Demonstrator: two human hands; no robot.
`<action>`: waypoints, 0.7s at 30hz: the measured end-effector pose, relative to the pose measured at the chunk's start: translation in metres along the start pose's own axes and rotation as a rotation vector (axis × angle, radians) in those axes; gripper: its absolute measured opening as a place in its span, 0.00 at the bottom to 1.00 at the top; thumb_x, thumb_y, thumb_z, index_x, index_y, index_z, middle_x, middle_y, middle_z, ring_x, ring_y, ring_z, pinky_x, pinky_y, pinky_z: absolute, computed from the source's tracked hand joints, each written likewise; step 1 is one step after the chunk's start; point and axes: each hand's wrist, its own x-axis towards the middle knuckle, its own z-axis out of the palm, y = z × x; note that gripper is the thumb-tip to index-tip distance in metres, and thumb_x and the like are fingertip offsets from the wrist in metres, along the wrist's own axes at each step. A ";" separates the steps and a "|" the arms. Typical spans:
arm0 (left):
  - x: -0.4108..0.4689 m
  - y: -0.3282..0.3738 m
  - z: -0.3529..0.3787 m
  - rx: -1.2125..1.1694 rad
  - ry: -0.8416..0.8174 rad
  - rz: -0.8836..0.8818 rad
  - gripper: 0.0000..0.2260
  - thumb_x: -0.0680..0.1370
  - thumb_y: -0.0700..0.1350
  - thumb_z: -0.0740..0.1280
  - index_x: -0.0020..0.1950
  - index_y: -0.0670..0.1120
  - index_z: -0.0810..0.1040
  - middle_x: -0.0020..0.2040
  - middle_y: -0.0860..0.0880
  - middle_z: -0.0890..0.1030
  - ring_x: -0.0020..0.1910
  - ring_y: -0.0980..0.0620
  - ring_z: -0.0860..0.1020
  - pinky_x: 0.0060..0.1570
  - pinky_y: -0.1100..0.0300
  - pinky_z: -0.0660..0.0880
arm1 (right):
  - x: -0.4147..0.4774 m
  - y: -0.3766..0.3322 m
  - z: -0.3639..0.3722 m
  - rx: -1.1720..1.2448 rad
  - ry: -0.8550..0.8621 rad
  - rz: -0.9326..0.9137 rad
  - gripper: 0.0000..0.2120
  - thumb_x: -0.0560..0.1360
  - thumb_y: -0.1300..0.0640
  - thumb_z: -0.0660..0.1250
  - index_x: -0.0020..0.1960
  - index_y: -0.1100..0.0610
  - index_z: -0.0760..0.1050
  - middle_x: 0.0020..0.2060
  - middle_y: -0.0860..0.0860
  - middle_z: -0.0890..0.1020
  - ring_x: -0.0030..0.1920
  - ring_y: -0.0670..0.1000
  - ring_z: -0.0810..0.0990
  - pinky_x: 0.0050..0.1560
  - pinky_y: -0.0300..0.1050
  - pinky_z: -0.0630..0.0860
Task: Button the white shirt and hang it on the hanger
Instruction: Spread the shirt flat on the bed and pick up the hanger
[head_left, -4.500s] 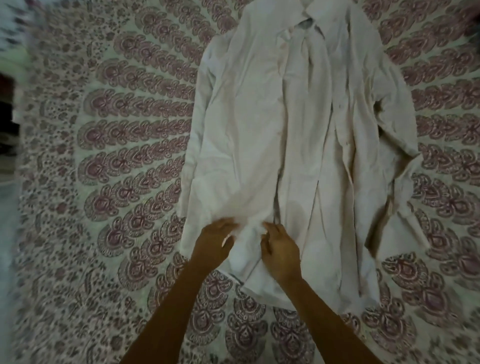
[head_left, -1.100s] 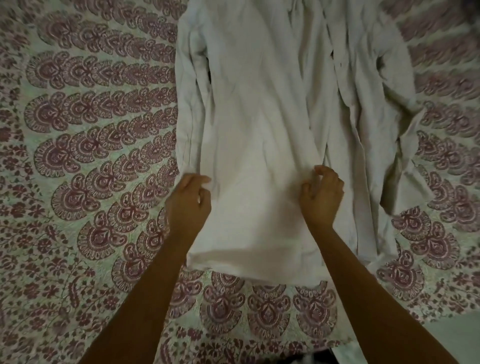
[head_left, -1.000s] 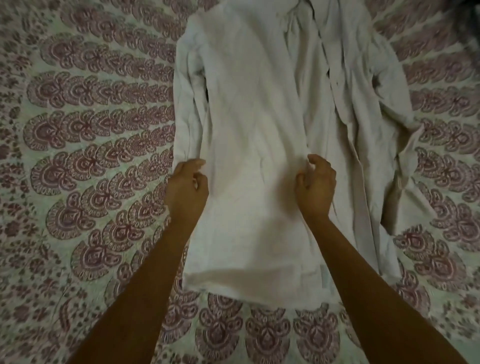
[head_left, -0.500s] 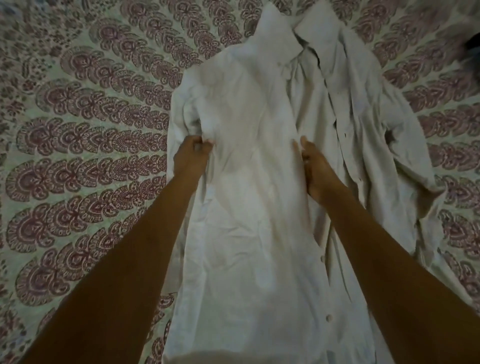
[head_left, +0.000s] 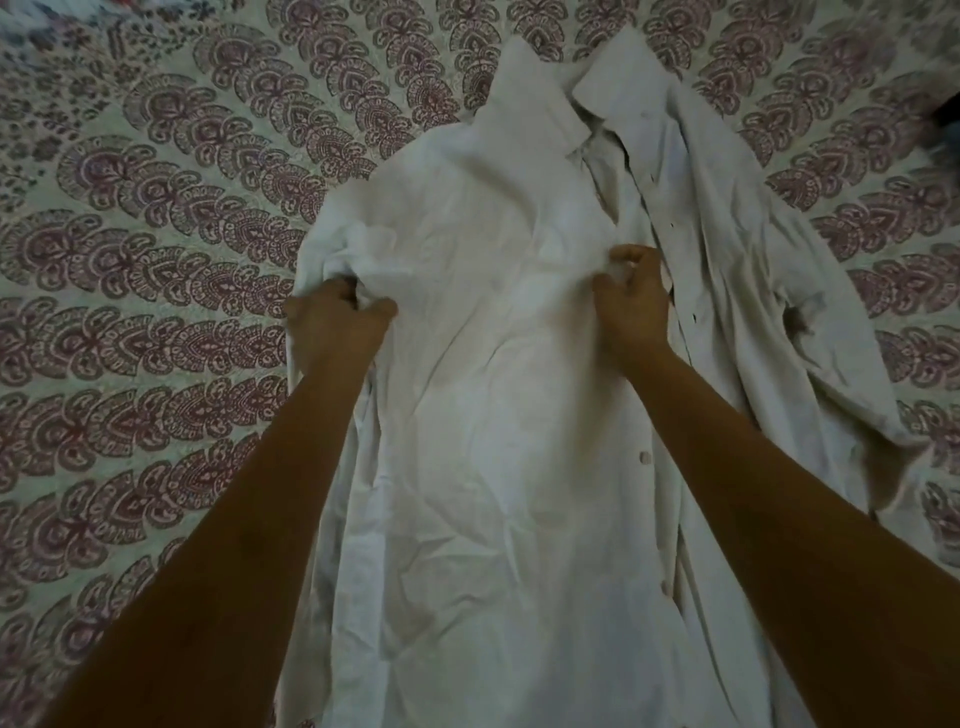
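Note:
The white shirt (head_left: 498, 395) lies front up on a patterned bedspread, collar (head_left: 540, 98) at the top, unbuttoned down its front. My left hand (head_left: 332, 327) grips bunched cloth at the shirt's left side near the armhole. My right hand (head_left: 631, 306) pinches the front edge of the left panel at chest height. Small buttons (head_left: 645, 457) show along that edge below my right hand. The right panel and sleeve (head_left: 810, 332) lie crumpled to the right. No hanger is in view.
The maroon-and-pale patterned bedspread (head_left: 156, 291) covers the whole surface around the shirt. A dark blurred shape (head_left: 945, 114) sits at the upper right edge.
Both hands have slid up the left front panel from the hem to chest height, and their fingers now bunch the cloth. The view has tilted up, showing the collar.

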 end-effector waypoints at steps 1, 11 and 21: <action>0.002 0.007 -0.002 0.079 0.037 -0.017 0.16 0.72 0.54 0.67 0.53 0.44 0.77 0.59 0.36 0.73 0.60 0.38 0.69 0.59 0.49 0.67 | 0.005 -0.004 0.002 0.053 -0.008 0.025 0.14 0.76 0.59 0.61 0.62 0.57 0.67 0.49 0.47 0.73 0.42 0.42 0.73 0.38 0.28 0.68; 0.030 0.028 -0.001 -0.604 -0.104 -0.130 0.19 0.71 0.54 0.71 0.58 0.46 0.77 0.51 0.46 0.80 0.49 0.47 0.79 0.48 0.57 0.75 | 0.087 -0.062 0.019 0.266 -0.315 0.120 0.12 0.74 0.64 0.64 0.56 0.56 0.78 0.51 0.46 0.80 0.50 0.44 0.77 0.53 0.30 0.73; 0.012 0.006 -0.011 -0.307 0.002 0.141 0.17 0.79 0.48 0.62 0.32 0.45 0.70 0.31 0.41 0.72 0.34 0.46 0.71 0.40 0.59 0.65 | 0.061 -0.038 0.024 -0.867 -0.154 -0.269 0.30 0.75 0.54 0.62 0.74 0.53 0.54 0.75 0.59 0.44 0.74 0.62 0.48 0.71 0.60 0.51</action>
